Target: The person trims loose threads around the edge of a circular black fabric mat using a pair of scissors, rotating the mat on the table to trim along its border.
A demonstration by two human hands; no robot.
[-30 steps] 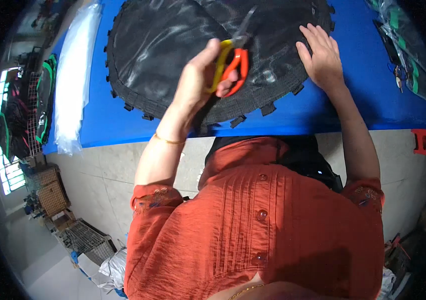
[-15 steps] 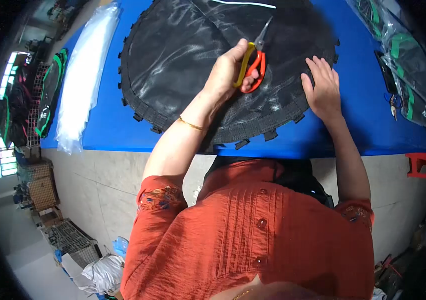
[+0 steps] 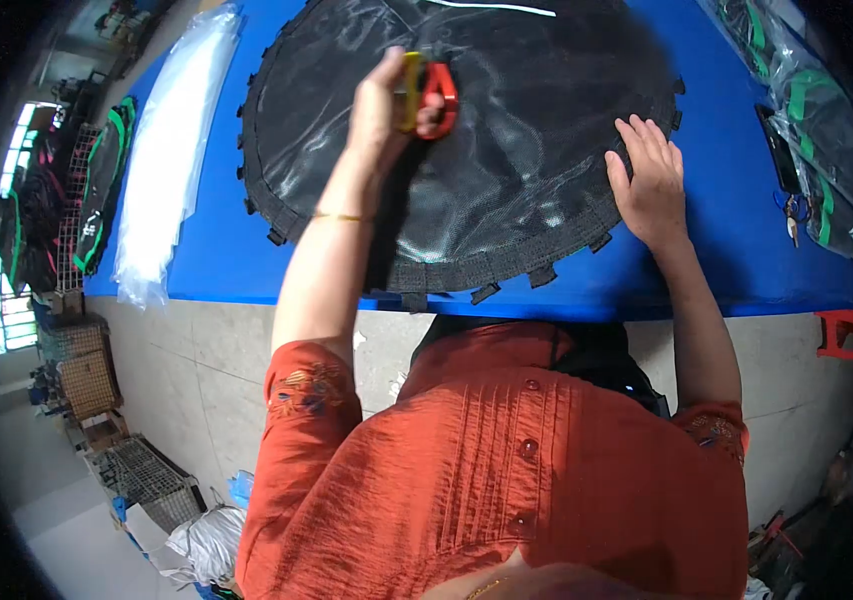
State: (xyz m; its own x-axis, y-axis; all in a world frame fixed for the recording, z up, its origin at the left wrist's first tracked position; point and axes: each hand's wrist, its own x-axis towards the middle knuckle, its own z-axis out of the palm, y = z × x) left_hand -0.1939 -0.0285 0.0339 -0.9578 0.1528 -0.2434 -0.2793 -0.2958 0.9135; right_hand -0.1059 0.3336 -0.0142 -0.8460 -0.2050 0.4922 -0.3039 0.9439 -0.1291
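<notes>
My left hand (image 3: pixel 374 118) is closed round scissors (image 3: pixel 444 90) with one yellow and one red handle. It is over a round black mesh sheet (image 3: pixel 516 180), slightly smeared by motion, and the scissors' blades hardly show. Short black webbing tabs stick out along the sheet's rim. My right hand (image 3: pixel 650 185) lies flat at the sheet's right edge, fingers stretched out, holding nothing. A thin white strip (image 3: pixel 491 8) rests on the mesh near the top of the view.
On the blue table (image 3: pixel 201 270), clear plastic sheeting (image 3: pixel 171 150) lies at the left. Packed black-and-green pieces (image 3: pixel 821 115), a dark phone-like object (image 3: pixel 778 150) and small snips (image 3: pixel 792 215) are at the right. A red stool (image 3: pixel 844 333) stands beyond the table's edge.
My left hand has moved left and slightly away from me with the scissors, which now show less of their blades. My right hand has stayed at nearly the same place.
</notes>
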